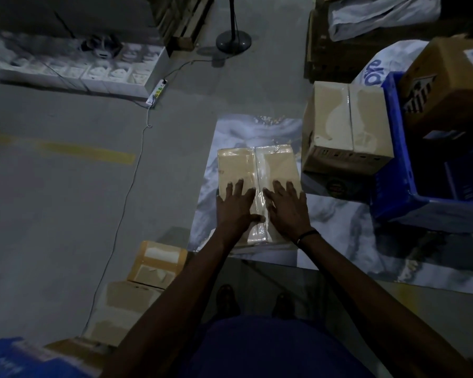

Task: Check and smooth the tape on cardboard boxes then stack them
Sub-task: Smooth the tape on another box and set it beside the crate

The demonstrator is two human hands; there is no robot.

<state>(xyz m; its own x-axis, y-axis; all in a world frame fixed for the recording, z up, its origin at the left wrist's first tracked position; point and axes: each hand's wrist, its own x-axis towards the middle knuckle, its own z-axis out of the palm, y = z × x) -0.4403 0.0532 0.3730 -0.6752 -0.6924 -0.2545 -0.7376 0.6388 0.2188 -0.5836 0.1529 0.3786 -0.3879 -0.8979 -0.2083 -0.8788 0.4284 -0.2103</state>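
Observation:
A brown cardboard box [257, 170] lies on a marbled sheet [339, 227] on the floor, with a strip of clear tape [259, 184] running down the middle of its top. My left hand [236, 205] lies flat on the box top just left of the tape, fingers straight and spread. On the other side of the strip, my right hand [287, 205] presses flat in the same way. A second taped box [347, 129] stands to the right, beside a blue crate. Smaller taped boxes [156, 260] sit at the lower left.
A blue crate [399, 186] at the right holds a large brown carton [448, 77]. A power strip [156, 92] and its cable run across the grey floor at left. A fan base [233, 40] stands at the back. White boxes [74, 66] line the far left.

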